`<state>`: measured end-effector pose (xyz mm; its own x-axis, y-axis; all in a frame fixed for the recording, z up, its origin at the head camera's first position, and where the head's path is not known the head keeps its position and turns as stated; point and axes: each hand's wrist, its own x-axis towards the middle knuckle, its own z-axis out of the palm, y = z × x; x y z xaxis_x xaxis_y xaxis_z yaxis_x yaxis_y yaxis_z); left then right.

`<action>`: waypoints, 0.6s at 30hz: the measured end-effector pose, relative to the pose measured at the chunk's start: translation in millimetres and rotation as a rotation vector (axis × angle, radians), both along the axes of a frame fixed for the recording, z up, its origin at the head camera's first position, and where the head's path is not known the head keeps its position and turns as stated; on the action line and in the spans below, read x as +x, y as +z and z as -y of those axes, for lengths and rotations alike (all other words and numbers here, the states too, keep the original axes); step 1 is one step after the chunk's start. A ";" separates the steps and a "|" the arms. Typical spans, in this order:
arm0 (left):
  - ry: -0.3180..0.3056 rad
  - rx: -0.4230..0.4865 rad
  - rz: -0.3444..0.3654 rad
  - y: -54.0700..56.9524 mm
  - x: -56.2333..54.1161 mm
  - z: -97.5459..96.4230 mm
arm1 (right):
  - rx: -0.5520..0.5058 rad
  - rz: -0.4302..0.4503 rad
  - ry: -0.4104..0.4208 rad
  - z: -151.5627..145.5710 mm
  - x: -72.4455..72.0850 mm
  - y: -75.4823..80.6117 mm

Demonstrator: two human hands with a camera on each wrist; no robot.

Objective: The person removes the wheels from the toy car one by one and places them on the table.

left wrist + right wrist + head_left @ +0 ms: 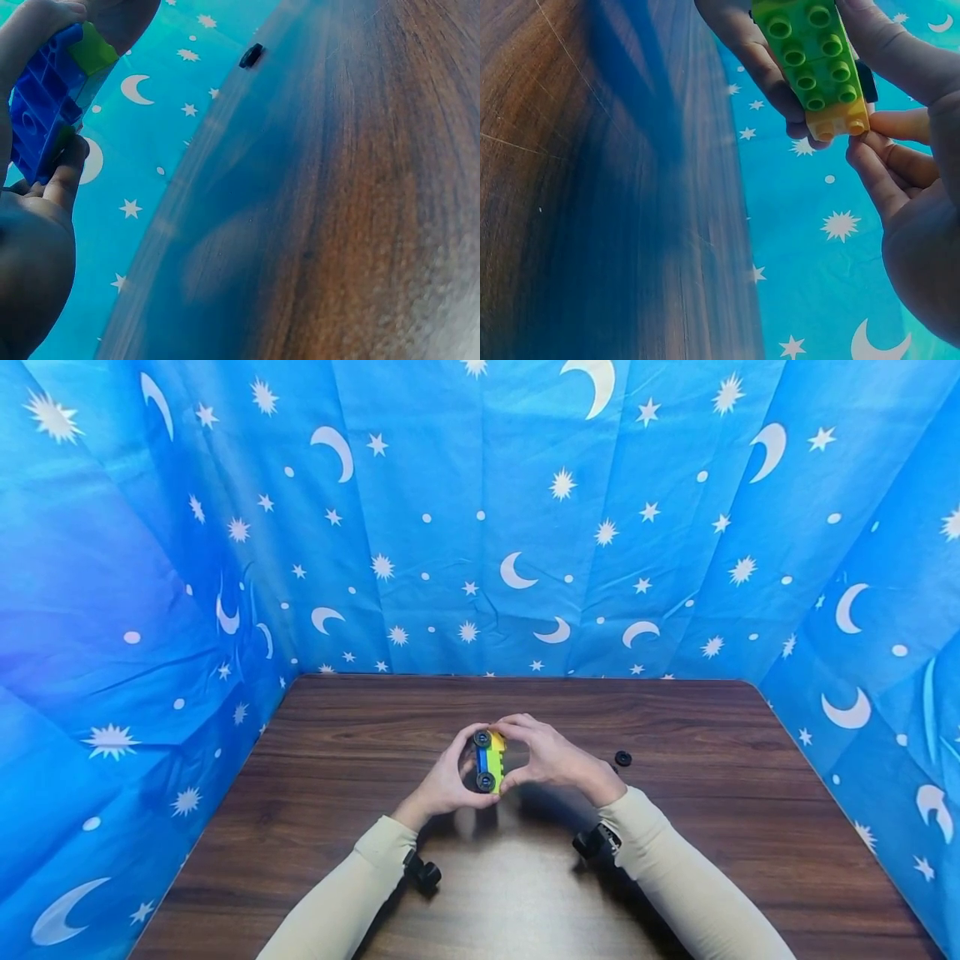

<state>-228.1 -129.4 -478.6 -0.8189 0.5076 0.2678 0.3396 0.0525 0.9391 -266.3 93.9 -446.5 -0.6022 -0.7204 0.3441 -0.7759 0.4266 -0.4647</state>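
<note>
Both hands hold a small toy brick car (491, 762) above the table. In the head view, two black wheels (485, 782) show on its blue side. Green bricks (810, 56) with round studs top it, and a yellow brick (838, 122) sits at one end. The left wrist view shows its blue base (41, 112) with a round hole. My left hand (444, 783) grips the car from the left, thumb at the near end. From the right, my right hand (553, 758) pinches it, fingertips at the yellow end and thumb near the green end.
A loose black wheel (623, 758) lies on the brown wooden table (360, 718), beyond the right wrist, with another dark bit beside it partly hidden by the arm. Blue curtains (450, 552) with moons and stars stand behind and along both sides.
</note>
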 end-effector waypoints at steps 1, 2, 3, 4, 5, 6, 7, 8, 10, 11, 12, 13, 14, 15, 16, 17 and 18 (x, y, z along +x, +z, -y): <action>-0.003 -0.003 -0.003 0.2 0.0 -0.1 | 0.000 0.001 0.002 -0.6 -0.4 -0.2; -0.003 -0.007 -0.002 0.2 0.0 0.0 | -0.001 0.002 0.001 -1.0 -0.8 -0.4; -0.002 -0.010 -0.001 0.1 0.0 0.1 | -0.007 0.001 0.002 -1.4 -1.0 -0.2; 0.000 -0.009 0.001 0.0 -0.1 0.1 | -0.016 -0.002 0.002 -1.7 -1.0 0.2; 0.003 -0.008 0.003 -0.2 -0.1 0.1 | -0.028 -0.005 0.002 -1.9 -1.2 0.5; 0.006 -0.005 0.006 -0.3 -0.2 -0.1 | -0.043 -0.008 0.003 -2.2 -1.2 1.1; 0.009 -0.004 0.008 -0.3 -0.2 -0.2 | -0.059 -0.015 0.002 -2.2 -1.4 1.5; 0.013 -0.006 0.011 -0.4 -0.2 0.0 | -0.077 -0.023 0.001 -2.2 -1.3 2.2; 0.017 -0.006 0.017 -0.4 -0.2 -0.1 | -0.110 -0.042 0.003 -1.8 -1.2 3.4; 0.017 -0.008 0.019 -0.6 -0.5 -0.1 | -0.122 -0.053 0.002 -1.4 -1.0 3.9; 0.016 -0.008 0.019 -0.8 -0.9 0.0 | -0.133 -0.064 0.001 -0.9 -0.7 4.5; 0.014 -0.009 0.017 -1.1 -1.2 0.2 | -0.141 -0.077 -0.001 -0.3 -0.4 5.1; 0.012 -0.008 0.015 -1.5 -1.6 0.5 | -0.152 -0.085 -0.001 0.5 -0.2 5.6; 0.010 -0.006 0.015 -4.1 -3.2 0.6 | -0.162 -0.093 -0.001 1.5 0.0 6.1; 0.009 -0.005 0.013 -6.9 -5.0 0.9 | -0.172 -0.099 -0.001 2.4 0.2 6.5; 0.009 -0.005 0.013 -10.4 -7.0 1.1 | -0.179 -0.105 -0.004 3.4 0.2 6.8; 0.010 -0.004 0.012 -13.5 -8.9 1.3 | -0.186 -0.109 -0.007 4.4 0.3 7.1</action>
<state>-237.1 -130.7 -492.2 -0.8268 0.5008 0.2559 0.3280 0.0597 0.9428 -266.0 89.5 -439.4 -0.5589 -0.6341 0.5343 -0.8232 0.3469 -0.4494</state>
